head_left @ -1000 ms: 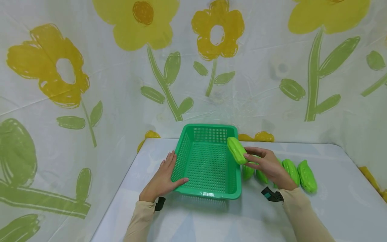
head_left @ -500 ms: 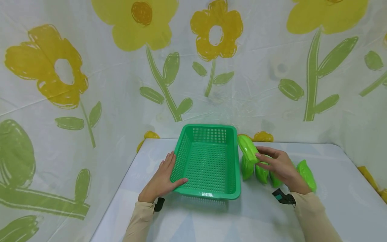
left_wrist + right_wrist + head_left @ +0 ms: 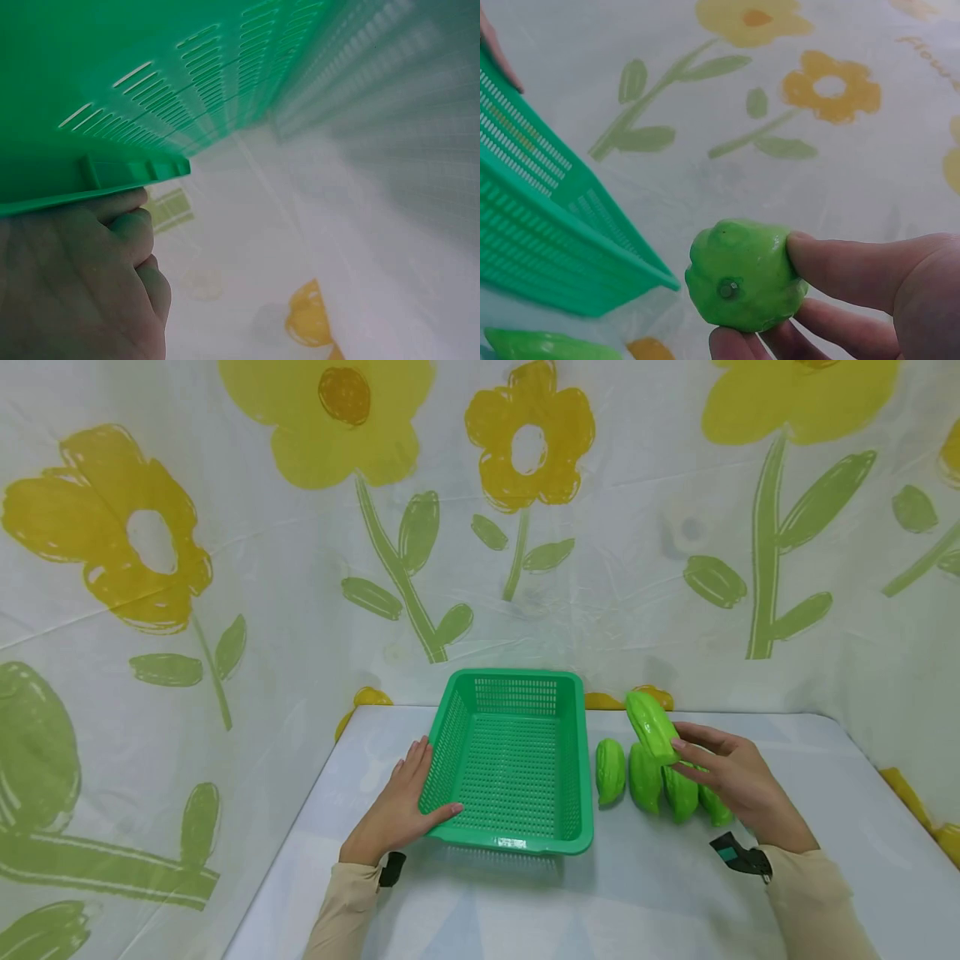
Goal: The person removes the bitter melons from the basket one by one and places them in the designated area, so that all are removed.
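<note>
In the head view my left hand (image 3: pixel 388 817) holds the near left corner of a green plastic basket (image 3: pixel 581 777). Its thumb lies over the rim while the fingers run along the outside of the wall. The slotted basket has nothing inside it. My right hand (image 3: pixel 738 777) pinches the end of a bright green, glossy, ribbed vegetable (image 3: pixel 651 727), perhaps a bitter melon, held tilted above the table. The right wrist view shows the stem end of this vegetable (image 3: pixel 735 281), with the thumb on one side and fingers beneath.
Several similar green vegetables (image 3: pixel 610 772) lie in a row on the pale table (image 3: pixel 645 885), right of the basket and partly behind my right hand. A flower-printed curtain (image 3: pixel 630 543) stands behind the table and along its left side.
My right hand has moved right with the green vegetable, away from the basket's right rim to above the row on the table. My left hand has stayed at the basket.
</note>
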The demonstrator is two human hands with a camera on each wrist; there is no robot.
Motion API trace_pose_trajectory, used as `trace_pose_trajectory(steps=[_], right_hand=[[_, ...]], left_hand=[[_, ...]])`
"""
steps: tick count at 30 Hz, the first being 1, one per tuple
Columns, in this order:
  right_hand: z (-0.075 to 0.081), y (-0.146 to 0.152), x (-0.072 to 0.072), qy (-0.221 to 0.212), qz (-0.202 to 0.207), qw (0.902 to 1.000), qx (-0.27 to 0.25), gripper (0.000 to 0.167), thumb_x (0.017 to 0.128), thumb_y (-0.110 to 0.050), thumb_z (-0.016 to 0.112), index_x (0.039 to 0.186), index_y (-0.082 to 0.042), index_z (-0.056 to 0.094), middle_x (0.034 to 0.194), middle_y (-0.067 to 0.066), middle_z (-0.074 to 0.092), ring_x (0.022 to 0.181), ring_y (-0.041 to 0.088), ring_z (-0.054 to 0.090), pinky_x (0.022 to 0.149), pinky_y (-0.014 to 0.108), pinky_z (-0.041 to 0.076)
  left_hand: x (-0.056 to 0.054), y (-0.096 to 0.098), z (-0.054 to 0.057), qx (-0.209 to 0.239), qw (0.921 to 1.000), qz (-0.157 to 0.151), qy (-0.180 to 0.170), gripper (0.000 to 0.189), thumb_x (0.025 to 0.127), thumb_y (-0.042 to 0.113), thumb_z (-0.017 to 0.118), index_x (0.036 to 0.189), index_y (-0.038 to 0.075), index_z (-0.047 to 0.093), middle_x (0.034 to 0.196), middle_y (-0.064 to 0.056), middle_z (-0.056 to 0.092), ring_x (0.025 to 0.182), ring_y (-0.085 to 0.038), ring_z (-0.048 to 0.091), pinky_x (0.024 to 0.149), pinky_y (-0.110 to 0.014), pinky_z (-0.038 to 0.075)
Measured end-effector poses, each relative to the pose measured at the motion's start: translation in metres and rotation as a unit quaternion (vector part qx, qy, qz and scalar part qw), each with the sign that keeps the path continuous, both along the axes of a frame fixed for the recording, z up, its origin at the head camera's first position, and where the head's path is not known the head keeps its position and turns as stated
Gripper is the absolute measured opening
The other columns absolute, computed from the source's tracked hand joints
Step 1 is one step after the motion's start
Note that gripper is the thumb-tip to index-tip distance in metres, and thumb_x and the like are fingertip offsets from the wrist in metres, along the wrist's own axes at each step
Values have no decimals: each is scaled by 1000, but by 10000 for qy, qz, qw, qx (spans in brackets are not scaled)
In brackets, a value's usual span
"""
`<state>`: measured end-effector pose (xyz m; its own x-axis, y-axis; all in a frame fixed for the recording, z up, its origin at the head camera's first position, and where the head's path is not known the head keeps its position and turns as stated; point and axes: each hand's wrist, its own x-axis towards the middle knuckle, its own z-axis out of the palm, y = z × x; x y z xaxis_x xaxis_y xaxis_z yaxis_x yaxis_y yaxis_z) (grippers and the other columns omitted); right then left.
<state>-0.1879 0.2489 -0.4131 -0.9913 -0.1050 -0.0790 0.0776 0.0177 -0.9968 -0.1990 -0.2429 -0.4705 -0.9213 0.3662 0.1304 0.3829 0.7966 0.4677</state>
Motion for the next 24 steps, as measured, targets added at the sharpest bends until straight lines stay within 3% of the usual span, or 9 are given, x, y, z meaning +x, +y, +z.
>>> trace_pose_trajectory(steps=[7, 24], right_hand=[[-5, 24, 6, 87, -76, 9990, -421, 29, 103, -12, 65, 124, -31, 70, 117, -23, 67, 101, -3, 71, 86, 22, 63], [-14, 73, 19, -4, -368, 9952, -912, 31, 103, -8, 62, 115, -34, 73, 113, -23, 71, 97, -1, 74, 81, 23, 64]], left_hand=[[0, 0, 1, -23, 10000, -20, -89, 111, 93, 65, 63, 166, 4, 6, 177, -7, 0, 165, -31, 3, 133, -56, 11], [2, 1, 3, -65, 9999, -3, -98, 111, 93, 64, 64, 166, 3, 6, 176, -13, 3, 164, -32, 4, 133, -57, 12]])
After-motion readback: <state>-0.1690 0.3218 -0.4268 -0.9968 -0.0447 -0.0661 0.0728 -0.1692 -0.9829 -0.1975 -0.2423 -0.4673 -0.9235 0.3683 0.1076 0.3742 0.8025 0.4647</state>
